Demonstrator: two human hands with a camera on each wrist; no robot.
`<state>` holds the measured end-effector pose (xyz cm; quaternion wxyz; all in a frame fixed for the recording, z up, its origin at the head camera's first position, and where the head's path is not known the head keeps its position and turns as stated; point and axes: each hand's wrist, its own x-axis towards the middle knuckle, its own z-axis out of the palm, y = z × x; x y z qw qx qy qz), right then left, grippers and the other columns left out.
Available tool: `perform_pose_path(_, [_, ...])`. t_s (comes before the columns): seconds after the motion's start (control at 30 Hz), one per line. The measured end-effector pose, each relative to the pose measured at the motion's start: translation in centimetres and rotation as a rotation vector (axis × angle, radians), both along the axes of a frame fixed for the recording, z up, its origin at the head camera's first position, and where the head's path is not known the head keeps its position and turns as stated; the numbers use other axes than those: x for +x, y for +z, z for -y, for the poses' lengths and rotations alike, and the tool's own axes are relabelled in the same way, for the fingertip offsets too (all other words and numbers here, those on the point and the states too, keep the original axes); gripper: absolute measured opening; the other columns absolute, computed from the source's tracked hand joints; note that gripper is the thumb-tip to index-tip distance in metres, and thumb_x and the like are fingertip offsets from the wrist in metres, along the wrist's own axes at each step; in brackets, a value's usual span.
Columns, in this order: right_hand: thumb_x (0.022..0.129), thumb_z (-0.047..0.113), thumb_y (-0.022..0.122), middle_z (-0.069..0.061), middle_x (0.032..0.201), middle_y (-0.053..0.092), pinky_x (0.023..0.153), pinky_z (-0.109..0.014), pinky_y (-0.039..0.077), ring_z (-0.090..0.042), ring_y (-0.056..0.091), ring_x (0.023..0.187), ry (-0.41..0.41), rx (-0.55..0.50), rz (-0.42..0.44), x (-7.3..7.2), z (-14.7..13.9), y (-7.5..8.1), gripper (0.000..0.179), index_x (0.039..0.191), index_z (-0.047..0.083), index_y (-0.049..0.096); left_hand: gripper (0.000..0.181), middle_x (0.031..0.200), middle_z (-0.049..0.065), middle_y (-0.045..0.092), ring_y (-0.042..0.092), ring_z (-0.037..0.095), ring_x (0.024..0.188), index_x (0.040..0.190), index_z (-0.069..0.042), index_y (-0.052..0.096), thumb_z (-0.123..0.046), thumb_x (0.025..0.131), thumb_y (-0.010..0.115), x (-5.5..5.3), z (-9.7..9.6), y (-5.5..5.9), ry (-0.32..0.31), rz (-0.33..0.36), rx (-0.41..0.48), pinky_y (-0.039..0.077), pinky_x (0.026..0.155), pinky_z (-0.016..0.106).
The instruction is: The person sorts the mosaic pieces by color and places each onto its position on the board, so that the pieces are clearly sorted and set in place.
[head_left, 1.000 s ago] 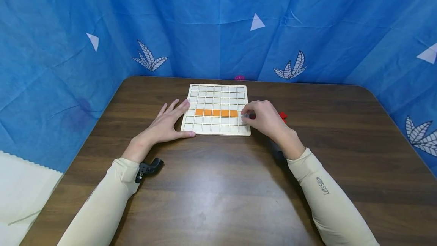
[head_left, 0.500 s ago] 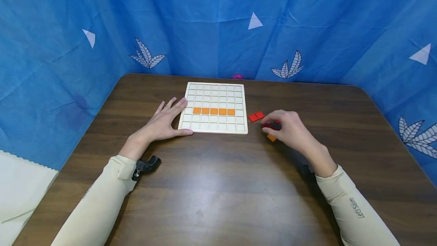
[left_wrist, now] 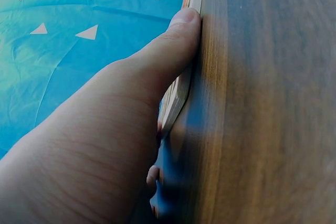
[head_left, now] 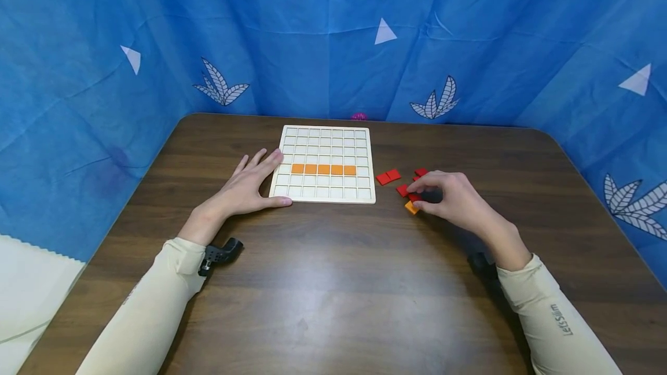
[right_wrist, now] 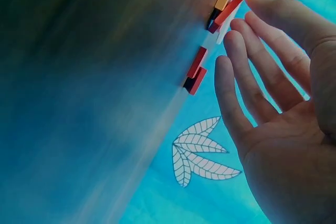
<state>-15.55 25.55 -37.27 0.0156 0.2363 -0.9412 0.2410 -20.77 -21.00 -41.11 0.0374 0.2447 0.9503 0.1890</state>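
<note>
A white board with a grid of square cells (head_left: 323, 192) lies flat on the table, with a row of orange square tiles (head_left: 323, 169) in it. My left hand (head_left: 242, 187) is spread at the board's left side, fingertips on that edge and thumb on the near left corner. In the left wrist view the thumb (left_wrist: 176, 40) lies against the board's edge. My right hand (head_left: 455, 198) is over loose red tiles (head_left: 402, 190) and an orange tile (head_left: 411, 208) right of the board. In the right wrist view its fingers (right_wrist: 257, 77) are fairly straight, with no tile visibly pinched.
Two red tiles (head_left: 388, 176) lie side by side between the board and the right hand. Another red tile (head_left: 421, 172) is just behind the right hand. A blue patterned curtain (head_left: 328, 39) hangs behind the dark wooden table (head_left: 312, 282).
My right hand has moved from the right end of the orange row to the loose tiles, and its fingers have parted. The left hand stays at the board.
</note>
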Motion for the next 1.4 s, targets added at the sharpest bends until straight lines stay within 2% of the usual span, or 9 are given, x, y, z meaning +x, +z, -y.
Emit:
perform_pose_path(0.27, [0.087, 0.006, 0.086, -0.008, 0.109, 0.077, 0.094, -0.051, 0.06, -0.025, 0.068, 0.098, -0.028, 0.015, 0.063, -0.2, -0.7, -0.2, 0.03, 0.116, 0.01, 0.079, 0.114, 0.178, 0.002, 0.014, 0.004, 0.036, 0.165, 0.17, -0.014, 0.02, -0.067, 0.086, 0.077, -0.1, 0.1, -0.1, -0.004, 0.002, 0.004, -0.002, 0.131, 0.061])
perform_pose_path(0.47, [0.087, 0.007, 0.086, -0.007, 0.111, 0.077, 0.093, -0.05, 0.06, -0.024, 0.068, 0.098, -0.022, 0.01, 0.077, -0.4, -1.0, -0.3, 0.03, 0.116, 0.01, 0.079, 0.114, 0.178, 0.004, 0.015, 0.005, 0.036, 0.165, 0.17, -0.013, 0.02, -0.066, 0.087, 0.077, -0.1, 0.1, -0.1, -0.007, -0.003, 0.001, -0.002, 0.131, 0.062])
perform_pose_path(0.73, [0.089, 0.008, 0.086, -0.007, 0.104, 0.077, 0.09, -0.049, 0.061, -0.024, 0.069, 0.094, -0.061, 0.016, 0.043, -0.6, -1.6, -0.3, 0.025, 0.112, 0.009, 0.079, 0.114, 0.178, 0.005, 0.014, 0.004, 0.036, 0.165, 0.17, -0.013, 0.019, -0.065, 0.087, 0.077, -0.1, 0.1, 0.0, -0.006, 0.003, -0.001, -0.003, 0.131, 0.062])
perform_pose_path(0.97, [0.09, 0.01, 0.085, -0.011, 0.106, 0.077, 0.089, -0.052, 0.061, -0.027, 0.069, 0.095, -0.12, 0.015, 0.011, -0.6, -1.9, -0.3, 0.023, 0.112, 0.007, 0.079, 0.113, 0.178, 0.005, 0.014, 0.004, 0.037, 0.165, 0.17, -0.013, 0.02, -0.066, 0.087, 0.076, -0.1, 0.1, 0.0, -0.008, 0.003, 0.001, -0.002, 0.13, 0.063])
perform_pose_path(1.13, [0.088, 0.007, 0.086, -0.009, 0.109, 0.076, 0.091, -0.052, 0.062, -0.026, 0.068, 0.097, -0.079, -0.018, -0.003, -0.5, -2.0, -0.2, 0.025, 0.112, 0.01, 0.08, 0.113, 0.178, 0.005, 0.014, 0.004, 0.037, 0.165, 0.17, -0.012, 0.02, -0.066, 0.087, 0.076, -0.1, 0.2, 0.0, -0.011, 0.004, -0.001, -0.002, 0.13, 0.062])
perform_pose_path(1.4, [0.086, -0.004, 0.083, -0.002, 0.118, 0.075, 0.097, -0.05, 0.054, -0.024, 0.06, 0.11, 0.032, 0.02, 0.081, -0.4, -1.6, 0.2, 0.038, 0.116, 0.02, 0.081, 0.113, 0.178, 0.005, 0.015, 0.005, 0.037, 0.165, 0.17, -0.012, 0.02, -0.065, 0.088, 0.076, -0.2, 0.2, 0.0, -0.017, 0.0, 0.002, -0.002, 0.13, 0.063])
